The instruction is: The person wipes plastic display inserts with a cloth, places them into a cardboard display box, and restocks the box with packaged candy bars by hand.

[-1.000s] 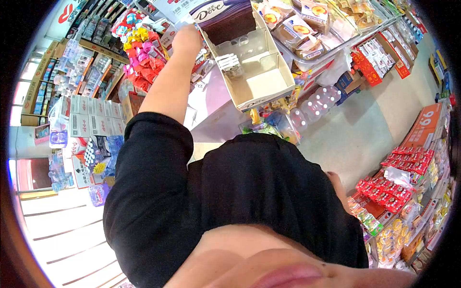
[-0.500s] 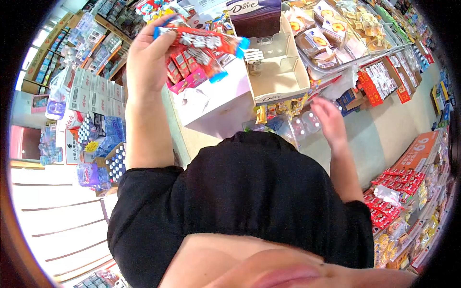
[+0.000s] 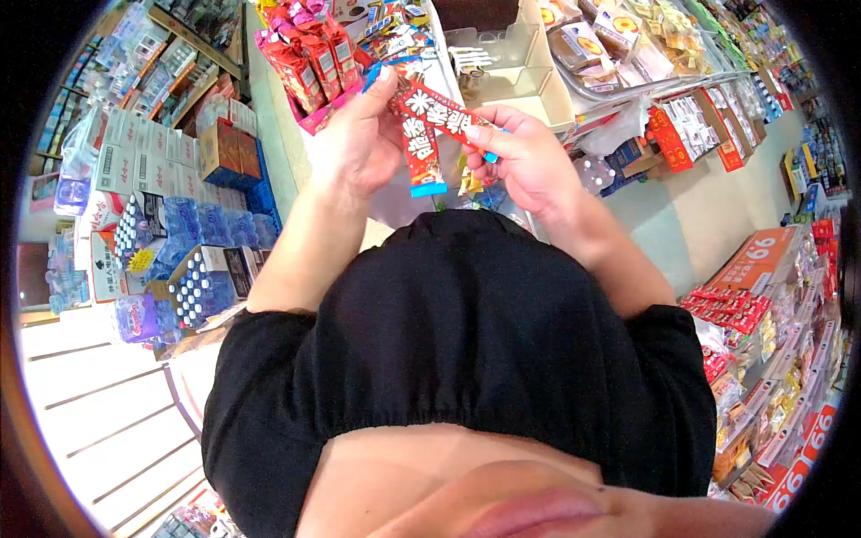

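My left hand (image 3: 354, 148) is closed on the upper ends of two red candy bars with blue ends, pinched between thumb and fingers. One candy bar (image 3: 421, 160) hangs down almost upright in front of my chest. The other candy bar (image 3: 444, 112) crosses over it at a slant, towards the right. At its lower right end my right hand (image 3: 535, 166) grips it with thumb and fingers. Just behind the bars stands a cream display box (image 3: 545, 109), its low compartments partly hidden by my right hand.
Red packets (image 3: 309, 72) stand in a pink box at the back left. Wrapped pastries (image 3: 614, 40) fill a tray at the back right. Cartons (image 3: 166, 157) and bottled drinks (image 3: 193, 291) are stacked on the left. Shelves of red snack packs (image 3: 731, 309) line the right.
The candy bars have come down and nearer my chest in my left hand. My right hand has risen leftward from the box's front and taken hold of one bar's end.
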A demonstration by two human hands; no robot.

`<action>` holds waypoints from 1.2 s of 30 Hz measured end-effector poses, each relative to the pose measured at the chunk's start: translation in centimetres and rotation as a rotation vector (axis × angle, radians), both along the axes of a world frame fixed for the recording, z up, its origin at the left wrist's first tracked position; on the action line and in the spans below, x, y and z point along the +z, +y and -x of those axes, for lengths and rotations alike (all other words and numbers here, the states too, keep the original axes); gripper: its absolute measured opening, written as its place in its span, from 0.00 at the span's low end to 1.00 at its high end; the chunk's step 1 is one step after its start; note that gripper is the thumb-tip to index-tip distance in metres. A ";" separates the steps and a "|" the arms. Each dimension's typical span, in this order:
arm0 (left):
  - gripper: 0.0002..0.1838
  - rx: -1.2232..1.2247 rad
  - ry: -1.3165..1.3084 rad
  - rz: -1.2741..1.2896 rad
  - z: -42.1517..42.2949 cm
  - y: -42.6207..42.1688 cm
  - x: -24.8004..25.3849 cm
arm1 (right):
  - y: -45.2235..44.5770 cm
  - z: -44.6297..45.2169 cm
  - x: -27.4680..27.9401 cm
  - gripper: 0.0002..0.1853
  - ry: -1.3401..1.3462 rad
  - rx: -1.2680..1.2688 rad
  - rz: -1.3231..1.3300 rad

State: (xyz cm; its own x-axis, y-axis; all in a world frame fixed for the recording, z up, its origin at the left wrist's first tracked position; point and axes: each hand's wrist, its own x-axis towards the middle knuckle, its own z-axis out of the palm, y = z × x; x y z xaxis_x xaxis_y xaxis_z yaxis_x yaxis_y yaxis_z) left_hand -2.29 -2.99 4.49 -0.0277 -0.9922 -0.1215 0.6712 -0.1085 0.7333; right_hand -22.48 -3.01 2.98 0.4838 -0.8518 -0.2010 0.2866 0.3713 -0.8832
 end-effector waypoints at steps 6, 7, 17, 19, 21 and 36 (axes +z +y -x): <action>0.21 -0.132 0.249 -0.142 0.8 1.1 -2.6 | 0.9 -2.1 -1.6 0.09 0.005 -0.079 -0.109; 0.21 -0.084 0.268 -0.166 0.8 1.1 -3.0 | 1.2 -2.3 -1.6 0.09 0.023 -0.083 -0.085; 0.28 0.021 0.371 -0.103 -3.1 2.3 -7.2 | -0.7 -5.5 -2.6 0.12 0.747 0.289 0.575; 0.31 0.009 0.374 -0.184 -3.7 4.2 -7.7 | -1.2 -6.3 -2.4 0.21 0.775 0.524 0.758; 0.33 -0.040 0.457 -0.193 -5.3 5.4 -9.9 | -2.3 -7.0 -0.9 0.26 0.884 0.776 0.802; 0.31 -0.048 0.598 -0.111 -13.0 7.0 -10.2 | -24.8 -20.1 -7.7 0.18 1.607 0.570 1.008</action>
State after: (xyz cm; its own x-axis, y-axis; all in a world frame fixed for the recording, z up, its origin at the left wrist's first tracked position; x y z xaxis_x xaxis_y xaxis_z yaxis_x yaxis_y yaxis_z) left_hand 10.70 3.97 -5.69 -0.1674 -0.9704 -0.1741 0.9557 -0.2031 0.2129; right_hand -2.34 -27.85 -4.67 0.5908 -0.7555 -0.2830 -0.7988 -0.5970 -0.0739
